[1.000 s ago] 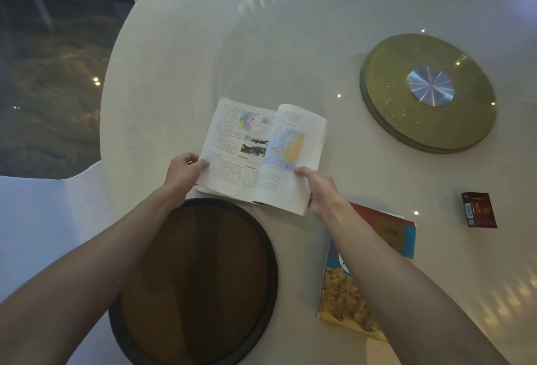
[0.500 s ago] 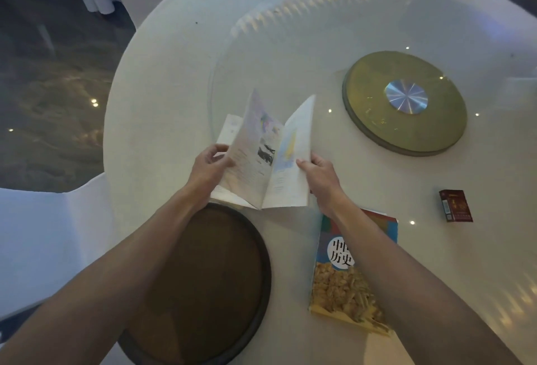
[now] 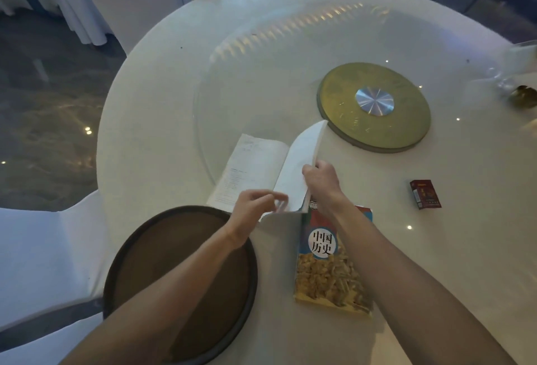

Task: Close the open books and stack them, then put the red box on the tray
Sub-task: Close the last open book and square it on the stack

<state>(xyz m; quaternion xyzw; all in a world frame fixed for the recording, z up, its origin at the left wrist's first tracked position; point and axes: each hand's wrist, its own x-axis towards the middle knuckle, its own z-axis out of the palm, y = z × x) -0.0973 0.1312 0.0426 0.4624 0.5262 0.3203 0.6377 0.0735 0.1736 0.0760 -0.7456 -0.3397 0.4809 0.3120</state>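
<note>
An open book [image 3: 250,167] lies on the white round table, its left page flat. My right hand [image 3: 322,181] holds the thick block of pages raised on edge above the spine. At the book's near edge, my left hand [image 3: 250,208] is blurred, its fingers pinching the lower corner of the pages. A closed book [image 3: 328,274] with a colourful cover lies just below, partly under my right forearm. The small red box [image 3: 425,194] sits on the table to the right, away from both hands. The round brown tray [image 3: 151,263] is at the near left, under my left forearm.
A gold disc with a silver centre [image 3: 374,106] sits mid-table under a glass turntable. Glassware [image 3: 511,80] stands at the far right edge. A white-covered chair [image 3: 43,248] is at the near left, and more chairs stand behind the table.
The half-folded book's page block has swung over to the right, now held up by my right hand. The left page lies flat. My left hand moved from the left pages to the book's near edge.
</note>
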